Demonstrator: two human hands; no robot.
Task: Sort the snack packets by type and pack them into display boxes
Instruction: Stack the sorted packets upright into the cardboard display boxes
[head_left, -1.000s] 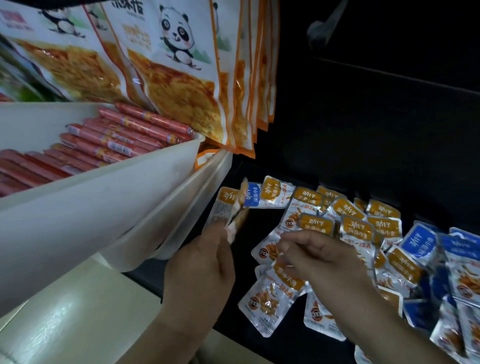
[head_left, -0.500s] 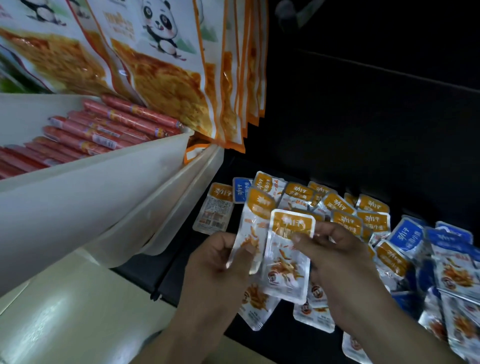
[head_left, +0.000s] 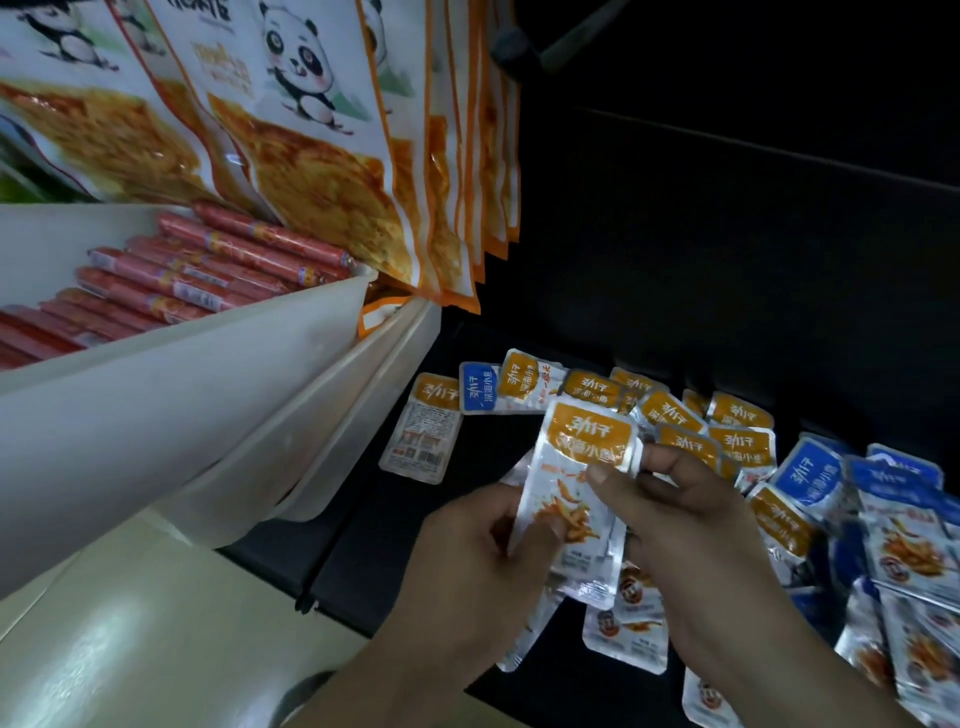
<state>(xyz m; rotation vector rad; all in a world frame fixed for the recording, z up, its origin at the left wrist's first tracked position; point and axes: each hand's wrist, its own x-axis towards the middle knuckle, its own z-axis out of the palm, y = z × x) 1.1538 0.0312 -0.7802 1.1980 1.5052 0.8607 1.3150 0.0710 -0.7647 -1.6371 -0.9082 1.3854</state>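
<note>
Both hands pinched one orange packet (head_left: 576, 488) above the loose pile (head_left: 737, 447): left hand (head_left: 467, 561) at its lower edge, right hand (head_left: 670, 514) mid-face. Judged light, limp and slippery; grip best by sealed edges.
</note>
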